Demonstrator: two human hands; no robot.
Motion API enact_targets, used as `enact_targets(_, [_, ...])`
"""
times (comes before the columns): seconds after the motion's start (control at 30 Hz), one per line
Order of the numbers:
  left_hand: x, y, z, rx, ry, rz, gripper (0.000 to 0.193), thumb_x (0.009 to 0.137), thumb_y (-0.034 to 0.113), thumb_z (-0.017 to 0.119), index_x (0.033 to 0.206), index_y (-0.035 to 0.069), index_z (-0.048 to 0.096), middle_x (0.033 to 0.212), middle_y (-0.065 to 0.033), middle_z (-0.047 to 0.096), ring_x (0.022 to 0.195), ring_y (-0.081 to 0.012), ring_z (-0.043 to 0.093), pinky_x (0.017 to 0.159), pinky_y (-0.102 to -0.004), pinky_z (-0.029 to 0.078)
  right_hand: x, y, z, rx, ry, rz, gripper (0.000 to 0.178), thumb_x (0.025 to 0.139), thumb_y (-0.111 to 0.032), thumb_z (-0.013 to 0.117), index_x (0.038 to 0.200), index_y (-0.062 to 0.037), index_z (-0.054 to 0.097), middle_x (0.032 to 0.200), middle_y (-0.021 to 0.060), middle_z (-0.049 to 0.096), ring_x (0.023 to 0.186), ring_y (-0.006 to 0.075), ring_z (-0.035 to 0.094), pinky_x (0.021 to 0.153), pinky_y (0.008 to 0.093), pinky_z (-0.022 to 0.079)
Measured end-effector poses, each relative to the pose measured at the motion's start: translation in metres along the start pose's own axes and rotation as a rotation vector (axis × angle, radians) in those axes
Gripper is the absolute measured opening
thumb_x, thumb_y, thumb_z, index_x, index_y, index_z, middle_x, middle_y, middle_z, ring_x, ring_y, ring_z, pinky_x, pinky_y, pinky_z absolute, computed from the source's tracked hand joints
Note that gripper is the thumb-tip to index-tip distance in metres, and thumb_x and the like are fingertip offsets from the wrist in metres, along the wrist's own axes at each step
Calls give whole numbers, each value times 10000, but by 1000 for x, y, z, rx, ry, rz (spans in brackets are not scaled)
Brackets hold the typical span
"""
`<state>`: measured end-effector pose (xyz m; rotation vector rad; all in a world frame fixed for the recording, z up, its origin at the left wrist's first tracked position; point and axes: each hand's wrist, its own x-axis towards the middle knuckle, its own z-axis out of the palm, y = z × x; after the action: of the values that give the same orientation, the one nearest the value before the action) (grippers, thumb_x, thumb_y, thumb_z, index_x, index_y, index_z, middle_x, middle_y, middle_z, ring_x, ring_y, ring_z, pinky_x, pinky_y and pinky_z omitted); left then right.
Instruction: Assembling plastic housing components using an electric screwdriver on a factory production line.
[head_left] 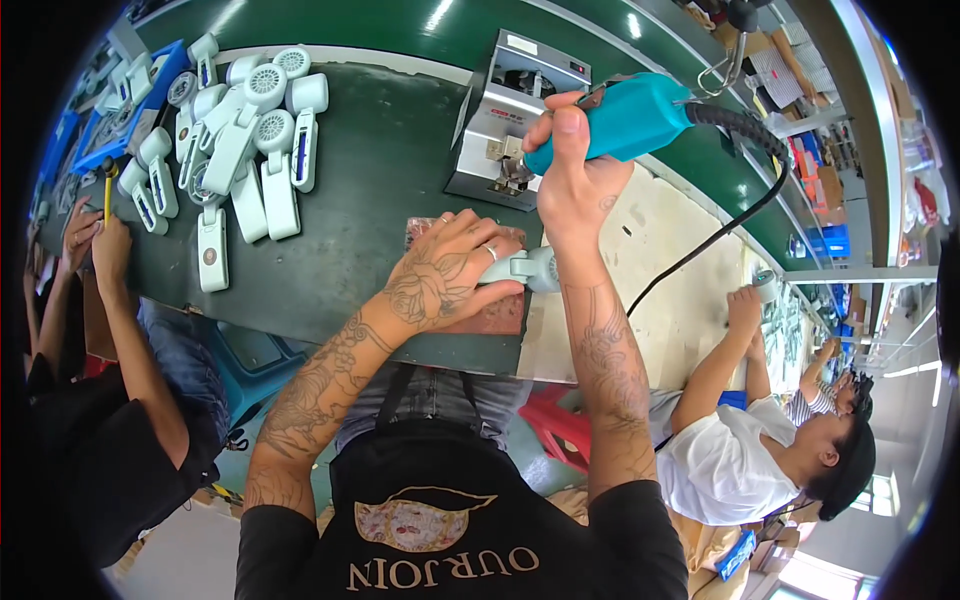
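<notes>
My right hand (578, 175) is closed round a teal electric screwdriver (635, 118), a black coiled cable running from its rear. The tool's tip is at the front of a grey metal box, which looks like a screw feeder (490, 165). Over a reddish-brown board (500, 318) lies my left hand (445, 265), its fingers pressed down on a pale green handheld fan (518, 268). The fan's handle is mostly hidden under that hand, and its round head passes partly behind my right forearm.
Several pale green fans (255, 130) lie heaped on the dark green table (370, 130). Blue crates (130, 110) holding more parts stand at the far left. A co-worker's hands (105, 240) hold a yellow-handled tool at left; another person (740, 450) works at right. Overhead hangs a metal hook (725, 70).
</notes>
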<state>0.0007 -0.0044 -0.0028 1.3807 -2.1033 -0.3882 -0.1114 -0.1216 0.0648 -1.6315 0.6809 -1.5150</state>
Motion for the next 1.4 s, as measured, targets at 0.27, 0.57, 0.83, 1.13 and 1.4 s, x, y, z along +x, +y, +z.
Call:
enact_targets(0.27, [2, 1, 2, -22, -4, -7, 502, 924, 474, 636, 1270, 111, 627, 1199, -117, 607, 1201, -338, 532, 1097, -513, 391, -4, 4, 1, 49, -29, 64, 333, 1012, -321, 634, 982, -2, 547, 726, 53, 596, 632, 141, 580, 584, 283, 481])
enact_targets(0.57, [6, 1, -2, -41, -3, 11, 503, 900, 448, 665, 1264, 102, 636, 1140, -98, 609, 1117, -318, 554, 1025, -493, 434, -48, -32, -34, 7, 55, 225, 540, 976, -467, 635, 1076, 62, 586, 682, 59, 556, 605, 171, 565, 563, 309, 466])
enact_targets(0.83, [4, 0, -1, -68, 3, -8, 472, 891, 440, 680, 1230, 113, 653, 1116, -89, 606, 1090, -311, 558, 1012, -494, 439, -58, -23, -40, 116, 26, 220, 294, 998, -237, 644, 1062, 48, 611, 749, 49, 614, 635, 110, 579, 590, 264, 475])
enact_targets(1.13, [7, 3, 2, 70, 12, 2, 507, 891, 460, 668, 1165, 35, 648, 1131, -123, 598, 1081, -330, 558, 976, -482, 451, -60, -15, -36, 13, -10, 207, 412, 1018, -387, 604, 894, -8, 503, 680, 64, 530, 603, 177, 544, 572, 325, 464])
enact_targets(1.4, [2, 0, 2, 26, -34, -34, 543, 900, 481, 651, 1216, 40, 628, 1183, -158, 594, 1127, -353, 553, 1020, -506, 435, -53, -20, -29, 24, 2, 225, 394, 1030, -370, 585, 911, 1, 524, 686, 62, 536, 598, 168, 553, 555, 310, 463])
